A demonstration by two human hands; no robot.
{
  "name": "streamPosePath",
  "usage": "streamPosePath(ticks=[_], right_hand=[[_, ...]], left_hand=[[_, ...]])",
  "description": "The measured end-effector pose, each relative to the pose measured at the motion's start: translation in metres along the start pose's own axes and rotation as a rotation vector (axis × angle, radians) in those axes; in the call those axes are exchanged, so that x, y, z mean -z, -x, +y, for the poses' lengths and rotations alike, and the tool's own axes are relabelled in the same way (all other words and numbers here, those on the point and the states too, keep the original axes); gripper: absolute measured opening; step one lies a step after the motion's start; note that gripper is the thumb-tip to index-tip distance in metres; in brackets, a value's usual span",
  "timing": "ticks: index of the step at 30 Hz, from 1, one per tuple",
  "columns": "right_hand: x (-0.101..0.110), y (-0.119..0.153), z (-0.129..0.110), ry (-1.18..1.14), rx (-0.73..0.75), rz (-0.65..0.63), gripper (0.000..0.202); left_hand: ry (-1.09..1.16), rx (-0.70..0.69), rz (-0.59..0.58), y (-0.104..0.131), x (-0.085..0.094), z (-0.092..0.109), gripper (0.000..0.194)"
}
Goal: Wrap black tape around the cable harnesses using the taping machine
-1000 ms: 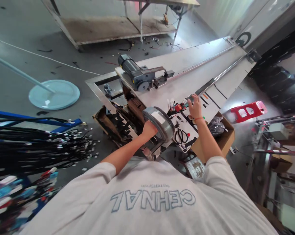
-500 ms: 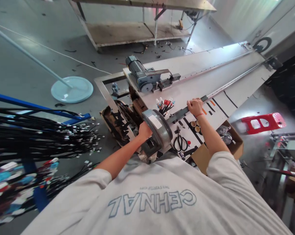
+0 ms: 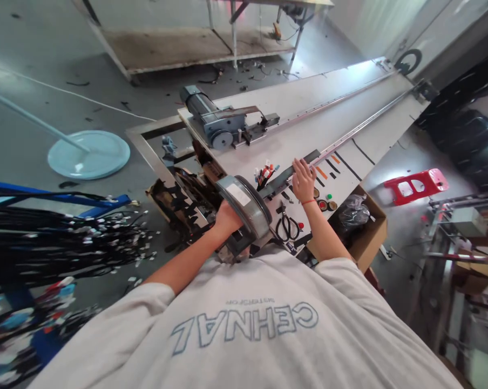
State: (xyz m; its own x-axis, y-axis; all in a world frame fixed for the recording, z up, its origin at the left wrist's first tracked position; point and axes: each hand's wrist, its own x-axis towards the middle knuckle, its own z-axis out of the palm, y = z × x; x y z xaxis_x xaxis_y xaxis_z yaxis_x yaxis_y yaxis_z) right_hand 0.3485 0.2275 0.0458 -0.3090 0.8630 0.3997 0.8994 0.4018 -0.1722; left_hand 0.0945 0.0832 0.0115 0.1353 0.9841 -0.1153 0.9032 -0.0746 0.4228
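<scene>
My left hand [image 3: 228, 219] reaches in at the side of a grey rounded machine housing [image 3: 250, 208] with a white label. The housing hides its fingers. My right hand [image 3: 303, 181], a red string at its wrist, lies over a dark grey bar [image 3: 282, 181] beside the long metal rail [image 3: 357, 128], fingers stretched out. A bundle of wire connectors [image 3: 264, 175] in red, white and black sits by the housing. Close to my right forearm are black-handled scissors [image 3: 286, 226] and rolls of tape [image 3: 327, 205].
A motor unit [image 3: 217, 121] stands at the white bench's [image 3: 260, 148] near end. An open cardboard box [image 3: 371, 235] is at the right, with a red plastic stool [image 3: 416, 186] beyond. Black cable bundles [image 3: 58, 237] hang on a blue rack at the left.
My right hand has loosened from a closed grip on the bar to stretched fingers lying over it. The whole view has shifted; my left hand stays at the housing.
</scene>
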Motion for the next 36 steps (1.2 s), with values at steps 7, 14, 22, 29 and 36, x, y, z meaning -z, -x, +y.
streamPosePath(ticks=[7,14,22,29,36], right_hand=[[0.031,0.066,0.094,0.258,-0.728,-0.451,0.045],[0.024,0.062,0.103,0.301,-0.763,-0.632,0.046],[0.017,0.074,0.093,0.328,-0.816,-0.607,0.048],[0.013,0.093,0.083,0.309,-0.79,-0.537,0.057],[0.02,0.099,0.093,0.291,-0.832,-0.471,0.06]], left_hand=[[0.039,0.375,-0.001,0.08,0.01,-0.033,0.056],[0.074,0.513,-0.089,0.129,0.001,-0.059,0.036],[0.135,0.503,-0.205,0.161,-0.018,-0.097,0.041],[0.306,0.636,-0.258,0.203,-0.018,-0.13,0.031],[0.221,0.677,-0.344,0.231,-0.019,-0.158,0.031]])
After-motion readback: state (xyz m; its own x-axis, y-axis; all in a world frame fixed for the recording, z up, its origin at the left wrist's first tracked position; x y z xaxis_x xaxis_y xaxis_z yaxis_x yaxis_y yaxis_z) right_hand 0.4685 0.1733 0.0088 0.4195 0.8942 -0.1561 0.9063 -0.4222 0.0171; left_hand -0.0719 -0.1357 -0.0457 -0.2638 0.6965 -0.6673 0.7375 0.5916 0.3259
